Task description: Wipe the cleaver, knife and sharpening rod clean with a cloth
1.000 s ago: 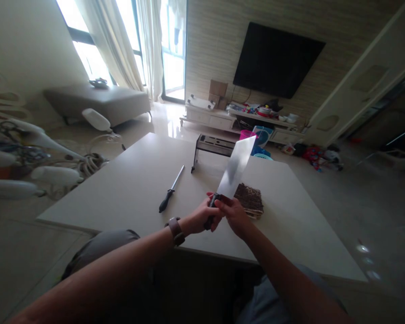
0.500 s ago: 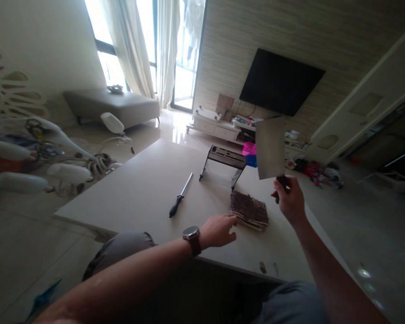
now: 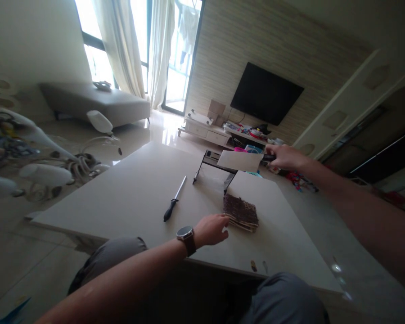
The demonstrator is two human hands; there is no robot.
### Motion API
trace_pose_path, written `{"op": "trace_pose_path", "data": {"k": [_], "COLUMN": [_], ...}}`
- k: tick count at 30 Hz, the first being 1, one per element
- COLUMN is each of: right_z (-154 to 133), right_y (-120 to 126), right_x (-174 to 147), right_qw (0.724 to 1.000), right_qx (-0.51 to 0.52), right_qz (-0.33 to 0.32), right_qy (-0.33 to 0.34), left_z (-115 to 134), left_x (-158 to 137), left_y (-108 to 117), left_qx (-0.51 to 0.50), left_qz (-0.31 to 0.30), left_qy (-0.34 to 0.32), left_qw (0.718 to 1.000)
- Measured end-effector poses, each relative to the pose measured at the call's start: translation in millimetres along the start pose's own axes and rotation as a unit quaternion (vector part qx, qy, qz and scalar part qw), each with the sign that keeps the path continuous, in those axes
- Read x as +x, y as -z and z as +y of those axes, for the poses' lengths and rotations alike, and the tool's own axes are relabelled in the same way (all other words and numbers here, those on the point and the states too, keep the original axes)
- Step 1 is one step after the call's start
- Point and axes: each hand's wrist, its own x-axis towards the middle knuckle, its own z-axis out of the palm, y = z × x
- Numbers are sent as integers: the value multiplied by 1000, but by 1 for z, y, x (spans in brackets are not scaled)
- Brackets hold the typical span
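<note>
My right hand [image 3: 281, 157] is raised above the far right of the table, wrapped round the dark handle of a cleaver [image 3: 240, 160]. The wide blade points left, in front of the knife rack [image 3: 211, 155] from this view. My left hand [image 3: 212, 229], with a watch [image 3: 185, 234] on the wrist, rests by the left edge of a folded brown cloth [image 3: 241, 213]. Its fingers are bent, thumb apart, and the fingertips seem to touch the cloth's edge. A honing steel [image 3: 174, 200] with a black handle lies left of the cloth.
All this is on a white table [image 3: 128, 193]. Two small items, one of them a brown and yellow piece [image 3: 253, 266], lie at its near edge. Beyond stand a TV cabinet [image 3: 202, 132] and a grey bench [image 3: 101, 105]. A white lamp-like fixture [image 3: 47, 175] is at left.
My right hand has swung the cleaver from upright to nearly level, moving it up and away, with the blade now pointing left. The left hand stays by the cloth; the view has shifted slightly.
</note>
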Motion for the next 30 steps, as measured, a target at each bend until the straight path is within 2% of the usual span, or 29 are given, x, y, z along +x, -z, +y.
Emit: {"op": "trace_pose_path", "data": {"k": [4, 8, 12, 15, 16, 19, 22, 25, 30], "right_z": [0, -3, -9, -13, -14, -15, -15, -14, -19], "right_y": [30, 56, 68, 72, 73, 74, 70, 63, 58], "right_x": [26, 48, 63, 72, 74, 80, 86, 91, 90], "right_qw": [997, 994, 986, 985, 986, 987, 987, 988, 983], "right_qx": [14, -75, -152, -142, -133, -111, -105, -97, -117], "right_qz": [-51, -64, -59, -87, -94, -108, -114, -108, -135], "right_qy": [48, 47, 36, 45, 43, 37, 38, 51, 52], "left_z": [-1, -10, -29, -52, -61, -95, -127, -144, -145], "left_x": [-3, -7, -11, -17, -20, -31, -42, -49, -54], "left_y": [3, 5, 17, 40, 49, 79, 97, 99, 82], "left_qx": [-4, 5, 38, 61, 68, 79, 79, 61, 16], "left_qz": [2, 9, 18, 13, 3, 6, -8, -32, -51], "left_qy": [-14, -13, 21, 93, 143, 226, 314, 372, 387], "left_qw": [1000, 1000, 999, 994, 987, 971, 946, 925, 920]}}
